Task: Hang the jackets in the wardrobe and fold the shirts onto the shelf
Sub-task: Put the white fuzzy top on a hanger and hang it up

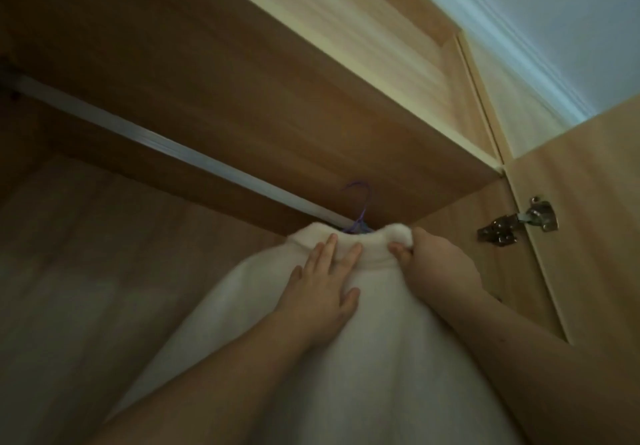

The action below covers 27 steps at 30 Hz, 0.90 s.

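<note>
The jacket [346, 358] is white and fluffy. It hangs just under the right end of the rail [156, 143], inside the wardrobe. A thin purple hanger [360, 209] pokes out of its collar [377, 240], and the hook sits right at the rail. I cannot tell if the hook is all the way over the rail, because the collar hides that part.

The left hand [322, 288] lies flat on the jacket, a little way below the rail, with its fingers straight. It holds nothing. It looks like it is there to keep the jacket from swinging. The right hand [436, 257] is to the right of the rail's end and pinches the edge of the collar between thumb and fingers. I think it does this to pull the collar straight, so the jacket sits well on the hanger.

A shiny hinge [519, 222] is on the wood, further right of the rail.

I think this jacket is almost done.
</note>
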Each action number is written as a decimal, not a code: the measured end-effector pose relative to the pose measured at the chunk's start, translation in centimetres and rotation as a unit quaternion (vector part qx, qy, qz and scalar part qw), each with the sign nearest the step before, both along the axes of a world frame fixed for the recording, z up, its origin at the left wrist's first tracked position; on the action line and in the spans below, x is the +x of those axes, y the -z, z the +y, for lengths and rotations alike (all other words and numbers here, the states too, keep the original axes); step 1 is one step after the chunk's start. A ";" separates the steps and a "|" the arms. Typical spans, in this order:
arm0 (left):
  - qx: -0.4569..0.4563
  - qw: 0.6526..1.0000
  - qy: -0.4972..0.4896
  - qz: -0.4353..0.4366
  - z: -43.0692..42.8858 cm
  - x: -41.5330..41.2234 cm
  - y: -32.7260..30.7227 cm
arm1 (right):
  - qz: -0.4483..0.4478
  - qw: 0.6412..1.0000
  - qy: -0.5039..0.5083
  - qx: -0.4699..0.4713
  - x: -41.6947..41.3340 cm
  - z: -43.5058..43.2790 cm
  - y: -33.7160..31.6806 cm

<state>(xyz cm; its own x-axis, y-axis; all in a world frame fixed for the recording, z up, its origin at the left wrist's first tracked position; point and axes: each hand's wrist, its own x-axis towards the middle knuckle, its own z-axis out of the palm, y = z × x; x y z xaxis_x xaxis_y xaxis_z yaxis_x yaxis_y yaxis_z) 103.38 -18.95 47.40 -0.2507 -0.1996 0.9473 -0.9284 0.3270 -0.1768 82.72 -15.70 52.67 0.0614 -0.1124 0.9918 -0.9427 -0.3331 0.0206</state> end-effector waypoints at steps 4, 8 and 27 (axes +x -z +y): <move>0.011 1.000 0.000 0.000 -2.3 0.0 -1.6 | 0.011 1.000 0.010 0.007 0.1 -1.8 -1.4; 0.044 0.999 0.008 0.013 -4.1 0.4 -0.9 | 0.023 0.999 0.026 0.019 1.0 -3.3 -1.1; 0.088 0.996 -0.005 0.017 1.7 2.7 4.4 | 0.098 0.983 0.143 0.065 4.7 0.1 6.0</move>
